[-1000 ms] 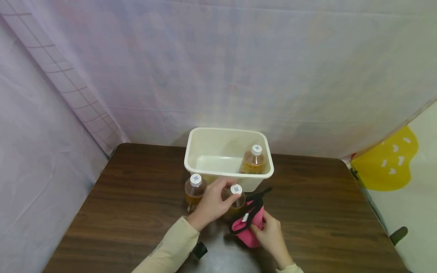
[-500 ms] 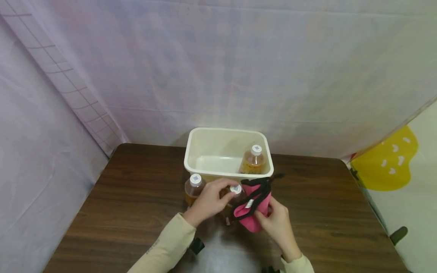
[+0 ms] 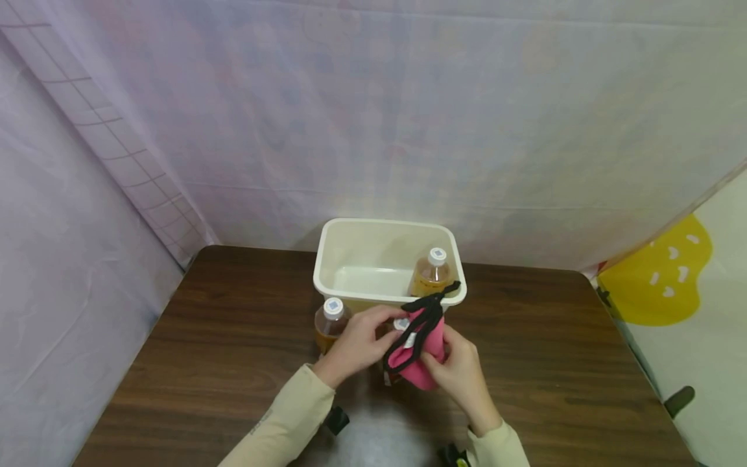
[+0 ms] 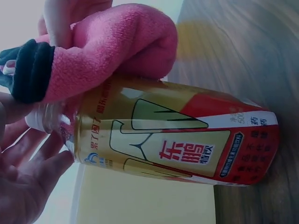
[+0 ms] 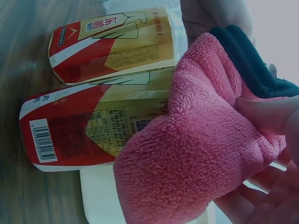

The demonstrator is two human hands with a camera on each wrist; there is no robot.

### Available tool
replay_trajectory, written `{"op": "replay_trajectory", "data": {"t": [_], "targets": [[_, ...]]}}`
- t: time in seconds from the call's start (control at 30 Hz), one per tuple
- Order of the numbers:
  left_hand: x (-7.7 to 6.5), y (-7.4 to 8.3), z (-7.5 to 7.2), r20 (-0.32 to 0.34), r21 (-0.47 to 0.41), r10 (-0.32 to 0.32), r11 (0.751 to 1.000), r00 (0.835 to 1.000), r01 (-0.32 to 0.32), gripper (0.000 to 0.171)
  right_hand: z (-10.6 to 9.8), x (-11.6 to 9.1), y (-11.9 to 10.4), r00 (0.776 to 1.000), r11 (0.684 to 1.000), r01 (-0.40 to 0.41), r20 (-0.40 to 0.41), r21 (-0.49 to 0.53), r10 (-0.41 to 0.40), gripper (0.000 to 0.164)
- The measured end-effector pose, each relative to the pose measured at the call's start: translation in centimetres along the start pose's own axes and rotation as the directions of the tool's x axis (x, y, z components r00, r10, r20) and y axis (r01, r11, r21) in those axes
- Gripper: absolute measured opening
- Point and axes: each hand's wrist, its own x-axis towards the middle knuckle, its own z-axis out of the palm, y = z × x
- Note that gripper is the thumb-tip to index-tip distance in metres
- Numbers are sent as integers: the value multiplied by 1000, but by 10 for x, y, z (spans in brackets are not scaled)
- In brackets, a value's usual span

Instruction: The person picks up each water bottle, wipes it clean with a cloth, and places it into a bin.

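Observation:
A bottle (image 4: 177, 140) with a gold and red label and a white cap stands upright on the table, directly in front of the box. My left hand (image 3: 363, 338) holds it around the neck and shoulder. In my right hand (image 3: 463, 376) is a pink fluffy cloth (image 3: 433, 340) with black trim, pinched between thumb and fingers. The cloth lies against the held bottle's upper side and hides part of it in the head view. To the left, close beside it, a second such bottle (image 3: 331, 324) stands upright, partly behind my left hand.
Behind the bottles is a cream plastic box (image 3: 356, 224). Another bottle (image 3: 430, 275) stands in its right end. A brown wooden table (image 3: 554, 350) carries everything, with a pale curtain (image 3: 373, 117) behind its far edge.
My right hand has lifted the cloth up from beside the bottle, then brought it left against the bottle's upper part. The left hand keeps its hold on the bottle, which stays in place.

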Motion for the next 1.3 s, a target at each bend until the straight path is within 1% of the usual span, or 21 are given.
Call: {"op": "replay_trajectory", "data": {"t": [0.17,0.3,0.4,0.53,0.73,0.97,1.13,1.3], "targets": [[1,1,2,-14,-31,-27,999,1000,27,21,1,0,1,1000,999,-9,18,-48,10,28],[0,3,3,-20,-41,-33,999,999,32,22,0,-4,2,999,995,-19,40,-97,23,24],[0,3,3,-16,-39,-34,999,999,33,24,2,-10,6,997,991,-41,59,-124,48,22],[-1,3,2,-19,-18,-26,999,999,26,25,10,-18,14,993,989,-77,76,-129,87,20],[-1,2,1,-24,-4,-8,1000,1000,8,25,23,-27,27,992,988,-98,69,-119,107,18],[-3,1,1,-24,-17,-24,1000,999,23,25,42,-41,51,968,973,-197,134,-124,214,18],[-3,-1,3,-35,-14,-14,1000,999,13,25,49,-46,60,966,969,-211,127,-128,227,18],[-3,-2,4,-45,-12,1,1000,999,-1,25,46,-45,59,968,971,-205,123,-121,219,18]]}}
